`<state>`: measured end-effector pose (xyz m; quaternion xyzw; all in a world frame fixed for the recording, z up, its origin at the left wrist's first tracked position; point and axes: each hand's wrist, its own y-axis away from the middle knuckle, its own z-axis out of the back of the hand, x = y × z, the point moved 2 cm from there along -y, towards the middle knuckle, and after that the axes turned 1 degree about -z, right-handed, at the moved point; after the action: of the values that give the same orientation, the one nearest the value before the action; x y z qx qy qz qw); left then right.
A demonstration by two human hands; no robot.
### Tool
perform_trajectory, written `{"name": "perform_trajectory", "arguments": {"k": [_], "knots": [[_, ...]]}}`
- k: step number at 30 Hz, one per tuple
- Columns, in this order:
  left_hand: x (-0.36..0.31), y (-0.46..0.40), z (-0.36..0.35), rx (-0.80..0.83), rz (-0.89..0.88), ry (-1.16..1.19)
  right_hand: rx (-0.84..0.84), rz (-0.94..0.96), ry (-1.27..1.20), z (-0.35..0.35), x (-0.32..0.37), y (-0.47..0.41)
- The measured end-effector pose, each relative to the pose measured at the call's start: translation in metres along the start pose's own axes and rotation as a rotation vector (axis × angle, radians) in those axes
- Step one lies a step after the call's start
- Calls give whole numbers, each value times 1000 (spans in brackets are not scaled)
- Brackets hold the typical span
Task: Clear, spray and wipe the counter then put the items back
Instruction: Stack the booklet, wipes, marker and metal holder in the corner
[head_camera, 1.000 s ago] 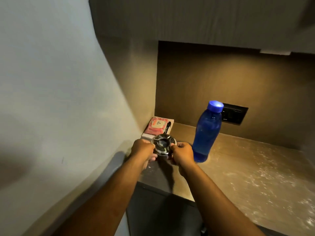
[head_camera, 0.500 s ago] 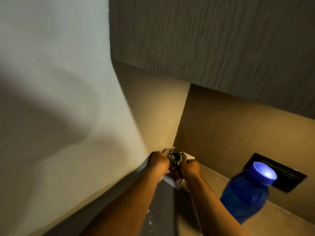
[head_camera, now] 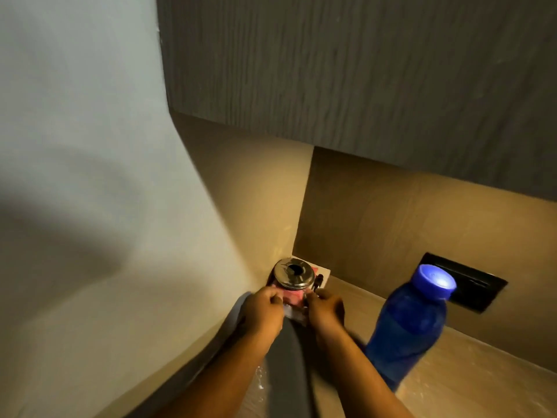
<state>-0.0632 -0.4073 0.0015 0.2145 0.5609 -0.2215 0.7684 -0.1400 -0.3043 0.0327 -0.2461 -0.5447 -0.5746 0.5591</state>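
Observation:
A round metal ashtray [head_camera: 293, 274] rests on a pink packet [head_camera: 294, 295], which lies on a white notepad [head_camera: 323, 271] in the counter's back left corner. A black pen [head_camera: 318, 280] lies on the pad beside the ashtray. My left hand [head_camera: 264, 310] and my right hand [head_camera: 327, 309] sit just in front of the ashtray, apart from it. Their curled fingers pinch the near corners of the pad and packet. A blue water bottle [head_camera: 407, 336] with a blue cap stands on the beige counter [head_camera: 482, 387] to the right of my right arm.
A black socket plate [head_camera: 473, 286] is set in the back wall behind the bottle. A dark wood-grain upper cabinet [head_camera: 361, 70] hangs low over the corner. A pale wall [head_camera: 90, 176] closes the left side. Wet streaks show on the counter near its front edge.
The ashtray went from being held above the counter to resting on the stack in the corner. Both hands let go of it and dropped to the stack's near edge. The view tilted up and closer.

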Motion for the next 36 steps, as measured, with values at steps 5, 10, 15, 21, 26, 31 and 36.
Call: {"name": "perform_trajectory", "arguments": {"k": [5, 10, 15, 21, 26, 31, 36], "knots": [[22, 40, -3, 41, -146, -279, 31, 77, -156, 31, -51, 57], [11, 77, -39, 293, -194, -204, -417, 153, -275, 97, -92, 96], [-23, 106, -89, 476, -184, -160, -482, 330, -111, 157, -54, 90], [-40, 101, -125, 548, -291, -273, -284, 539, 2, 158, -17, 53], [-45, 101, -127, 504, -340, -200, -366, 577, 124, 148, -8, 46], [-37, 84, -70, 323, -277, -115, -201, 639, 84, 103, 23, 57], [-34, 38, -1, 312, -85, 372, 5, 681, 36, 28, 50, 57]]}}
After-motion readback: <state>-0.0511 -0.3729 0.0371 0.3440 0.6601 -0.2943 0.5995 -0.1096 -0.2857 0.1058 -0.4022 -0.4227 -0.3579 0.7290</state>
